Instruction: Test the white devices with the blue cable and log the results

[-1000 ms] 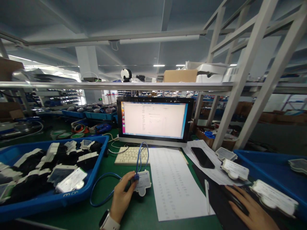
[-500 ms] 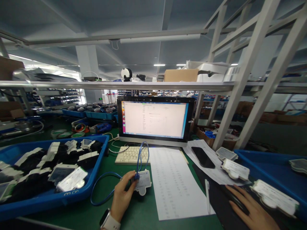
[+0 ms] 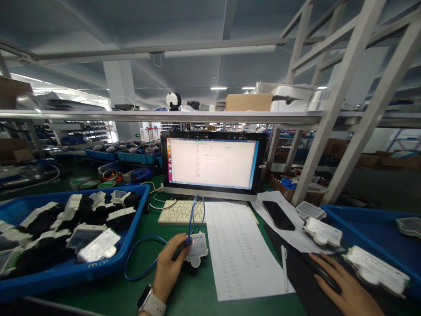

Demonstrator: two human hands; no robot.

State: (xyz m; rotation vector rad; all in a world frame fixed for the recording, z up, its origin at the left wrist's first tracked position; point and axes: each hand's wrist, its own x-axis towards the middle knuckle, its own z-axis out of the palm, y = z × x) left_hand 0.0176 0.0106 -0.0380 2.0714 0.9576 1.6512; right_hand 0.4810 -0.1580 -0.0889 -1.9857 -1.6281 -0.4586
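My left hand point(image 3: 169, 267) grips a small white device point(image 3: 196, 249) on the green bench, fingers closed at its left side where a blue cable point(image 3: 144, 256) plugs in. A tiny red light shows on the device. My right hand point(image 3: 342, 287) lies flat over a dark computer mouse point(image 3: 324, 274) on a black mat, its fingers curved round it. A lit monitor point(image 3: 212, 164) stands straight ahead with a white keyboard point(image 3: 179, 212) below it.
A printed sheet point(image 3: 241, 254) and a pen point(image 3: 283, 265) lie between my hands. A blue tray point(image 3: 108, 259) of white and black devices sits at left. A black phone point(image 3: 278, 216) and several white devices point(image 3: 322, 231) lie at right beside another blue tray point(image 3: 368, 224).
A red light has come on at the top of the device in my left hand. Both hands have stayed almost where they were; the view shifted slightly.
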